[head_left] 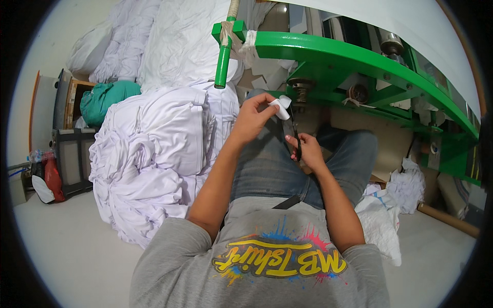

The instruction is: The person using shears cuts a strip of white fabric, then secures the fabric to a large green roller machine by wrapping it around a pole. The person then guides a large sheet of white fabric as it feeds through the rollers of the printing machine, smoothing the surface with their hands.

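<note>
My left hand (261, 113) pinches a small white piece (281, 108), paper or cloth, just below the green machine frame (359, 59). My right hand (303, 150) grips black-handled scissors (296, 133) whose blades point up toward the white piece. Whether the blades touch it I cannot tell. Both hands are over my legs in grey-blue jeans (251, 169), and a big pile of folded white fabric (146, 149) lies close beside my left arm.
More white fabric (174, 41) is stacked behind, with a green bundle (108, 102) and dark cases (74, 154) at left. The machine has a hanging green handle (222, 66). A white sack (380, 226), scraps (405, 185) and a cardboard tube (447, 219) lie at right.
</note>
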Demonstrator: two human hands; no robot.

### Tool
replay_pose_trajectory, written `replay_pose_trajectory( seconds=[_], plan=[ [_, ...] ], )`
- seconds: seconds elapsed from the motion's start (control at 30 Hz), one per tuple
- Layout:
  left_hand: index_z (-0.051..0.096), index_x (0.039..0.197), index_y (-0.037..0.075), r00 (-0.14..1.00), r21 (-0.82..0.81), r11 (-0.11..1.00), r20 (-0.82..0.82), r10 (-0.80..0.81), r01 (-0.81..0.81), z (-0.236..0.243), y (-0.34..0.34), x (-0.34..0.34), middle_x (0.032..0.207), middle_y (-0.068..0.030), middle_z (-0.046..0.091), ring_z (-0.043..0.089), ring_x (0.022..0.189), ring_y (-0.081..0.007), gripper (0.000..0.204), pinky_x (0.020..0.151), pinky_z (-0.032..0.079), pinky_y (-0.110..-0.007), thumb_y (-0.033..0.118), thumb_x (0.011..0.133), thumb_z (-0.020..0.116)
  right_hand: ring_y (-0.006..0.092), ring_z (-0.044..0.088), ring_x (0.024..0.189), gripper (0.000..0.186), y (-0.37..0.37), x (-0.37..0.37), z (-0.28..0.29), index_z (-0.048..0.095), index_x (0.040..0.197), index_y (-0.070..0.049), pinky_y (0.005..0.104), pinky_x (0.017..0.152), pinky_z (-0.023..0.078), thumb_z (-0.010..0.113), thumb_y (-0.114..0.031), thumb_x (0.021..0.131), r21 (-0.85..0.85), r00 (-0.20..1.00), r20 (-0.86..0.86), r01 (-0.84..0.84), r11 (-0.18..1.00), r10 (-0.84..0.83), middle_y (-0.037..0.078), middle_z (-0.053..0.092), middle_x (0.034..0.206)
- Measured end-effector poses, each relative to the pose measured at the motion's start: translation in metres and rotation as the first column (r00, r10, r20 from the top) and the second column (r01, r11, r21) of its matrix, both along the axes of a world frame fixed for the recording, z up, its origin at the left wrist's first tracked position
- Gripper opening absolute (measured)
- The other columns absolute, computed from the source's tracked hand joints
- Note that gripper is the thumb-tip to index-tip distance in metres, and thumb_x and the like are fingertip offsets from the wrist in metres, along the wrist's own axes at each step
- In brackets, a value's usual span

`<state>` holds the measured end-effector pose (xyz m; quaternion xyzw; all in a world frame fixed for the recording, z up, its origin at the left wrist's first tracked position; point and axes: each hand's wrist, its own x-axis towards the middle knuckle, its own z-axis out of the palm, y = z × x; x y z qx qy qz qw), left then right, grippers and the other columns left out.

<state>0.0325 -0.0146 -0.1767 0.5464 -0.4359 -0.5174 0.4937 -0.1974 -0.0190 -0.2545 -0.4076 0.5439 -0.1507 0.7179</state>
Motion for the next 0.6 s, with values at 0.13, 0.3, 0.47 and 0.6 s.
replay_pose_trajectory(
  seconds=[0.13, 0.3, 0.47, 0.6],
  plan=[
    [0.066, 0.101, 0.001, 0.999, 0.032, 0.999, -0.027, 0.02, -0.019, -0.014, 0.001, 0.001, 0.093, -0.0016, 0.07, 0.064, 0.09, -0.0098, 0.013, 0.081, 0.049, -0.027, 0.013, 0.099, 0.069, 0.0095, 0.059, 0.055, 0.045, 0.002, 0.002, -0.002, 0.067, 0.094, 0.0, 0.0264, 0.052, 0.05, 0.087, -0.04, 0.09, -0.035, 0.999, 0.016, -0.027, 0.999, 0.028, 0.0, 0.059, 0.067],
    [0.064, 0.102, 0.003, 0.996, 0.159, 0.984, -0.036, 0.082, -0.076, -0.038, 0.012, 0.01, 0.092, -0.0008, 0.071, 0.065, 0.087, -0.01, 0.013, 0.081, 0.05, -0.027, 0.015, 0.099, 0.069, 0.0089, 0.059, 0.059, 0.043, 0.003, 0.002, -0.002, 0.069, 0.094, 0.0, 0.0271, 0.053, 0.051, 0.087, -0.038, 0.09, -0.004, 0.999, 0.045, -0.01, 1.0, 0.01, 0.0, 0.06, 0.07],
    [0.066, 0.102, 0.001, 0.985, 0.142, 0.974, 0.021, 0.174, -0.175, -0.059, 0.011, -0.011, 0.086, 0.0012, 0.066, 0.059, 0.079, -0.0069, 0.012, 0.07, 0.046, -0.026, 0.011, 0.098, 0.071, 0.0099, 0.059, 0.067, 0.041, 0.006, 0.006, -0.011, 0.071, 0.101, -0.001, 0.0268, 0.058, 0.051, 0.087, -0.038, 0.09, -0.119, 0.994, 0.11, 0.014, 0.993, -0.001, 0.0, 0.062, 0.076],
    [0.067, 0.101, 0.0, 0.982, 0.035, 0.982, 0.039, 0.186, -0.188, -0.056, -0.007, -0.038, 0.084, 0.0005, 0.066, 0.058, 0.075, -0.0071, 0.012, 0.068, 0.046, -0.027, 0.011, 0.098, 0.071, 0.0099, 0.06, 0.066, 0.044, 0.009, 0.007, -0.023, 0.072, 0.103, -0.001, 0.0273, 0.057, 0.047, 0.089, -0.039, 0.087, -0.279, 1.0, -0.01, -0.022, 0.96, 0.02, -0.001, 0.061, 0.076]
  ],
)
